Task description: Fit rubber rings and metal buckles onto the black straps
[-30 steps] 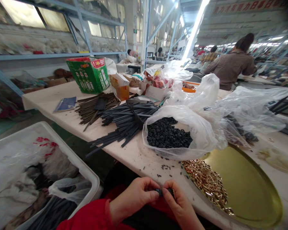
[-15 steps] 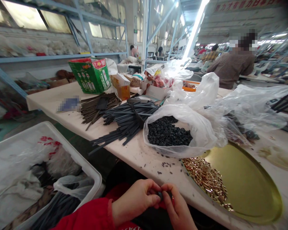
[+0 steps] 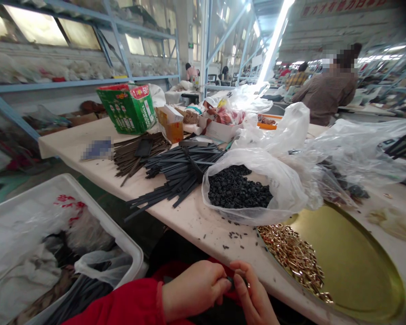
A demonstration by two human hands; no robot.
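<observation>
Here we are at the table's point(image 3: 187, 223) near edge, which slants down across our view from left to right. Over at left, the white bin point(image 3: 104, 214) stands below the tabletop, a dark gap parting its rim from that edge. On top, black strips point(image 3: 176, 169) fan out and poke over the edge. Then comes the clear plastic bag point(image 3: 287, 185), mouth open towards us, black loops point(image 3: 238, 187) heaped inside. Between bag and edge runs a strip of pale tabletop, strewn with dark bits point(image 3: 236, 235). At right, the gold tray point(image 3: 355, 266) sits close to the edge, links point(image 3: 292, 255) banked along its left side, its floor open beyond them.

And the hands! They're together in the room just before the edge, near our lap. Our left hand point(image 3: 198, 285) is curled, thumb and fingertips closed on a small dark piece point(image 3: 230, 281). Our right hand point(image 3: 251, 291) meets it, fingers straighter, fingertips against the piece; whether they pinch it, we cannot tell.
</observation>
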